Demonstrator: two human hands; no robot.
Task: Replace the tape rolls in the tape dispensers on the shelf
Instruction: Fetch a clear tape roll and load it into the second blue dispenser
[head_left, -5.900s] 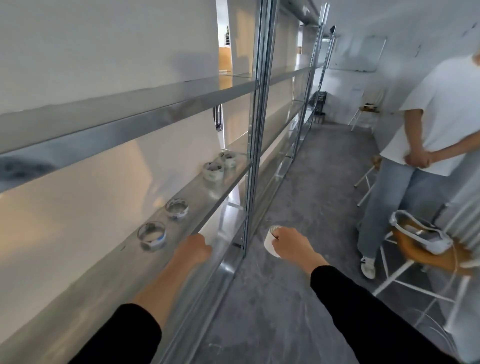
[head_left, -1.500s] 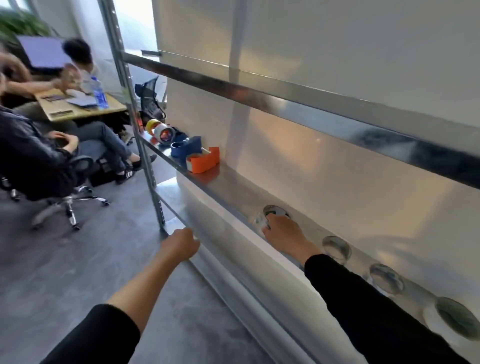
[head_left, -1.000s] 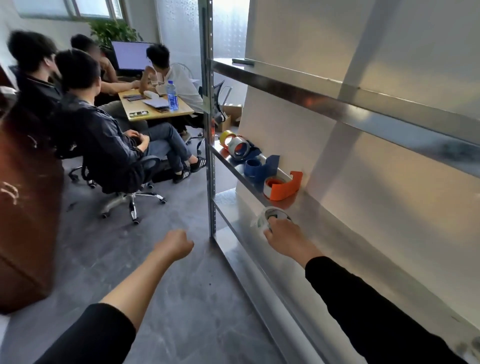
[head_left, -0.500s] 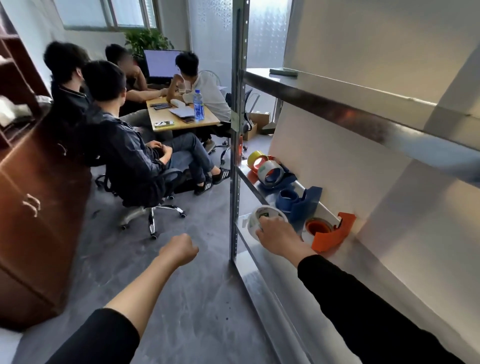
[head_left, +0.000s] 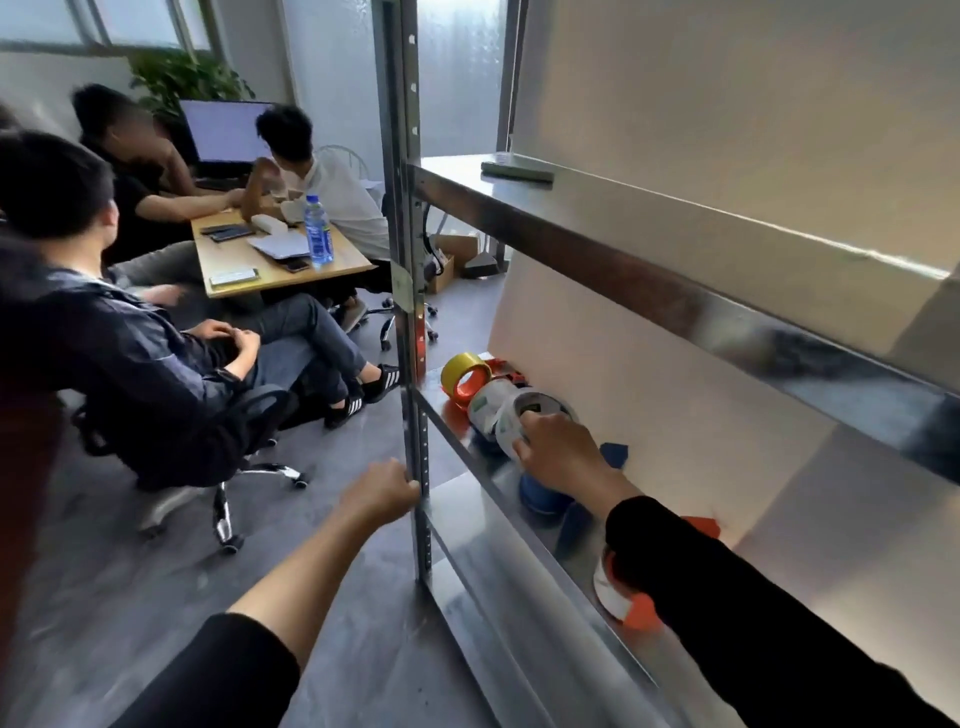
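My right hand (head_left: 558, 454) grips a clear tape roll (head_left: 514, 415) with a green-marked core and holds it over the metal shelf (head_left: 524, 525). Just beneath the hand stands a blue tape dispenser (head_left: 543, 496). An orange dispenser (head_left: 626, 605) lies partly hidden under my right sleeve. Farther back sit a yellow tape roll on an orange core (head_left: 464, 376) and another clear roll (head_left: 484, 410). My left hand (head_left: 382, 493) is a closed fist touching the shelf's upright post (head_left: 413, 364).
Several people sit on office chairs around a wooden table (head_left: 270, 260) with a water bottle, phones and a monitor, to the left of the shelf. A wheeled chair (head_left: 223, 467) stands close to the post. An upper shelf (head_left: 675, 270) runs overhead.
I have moved toward the shelf's end. My right hand carried the clear roll along past the orange dispenser to above the blue one. My left fist has come up against the post.
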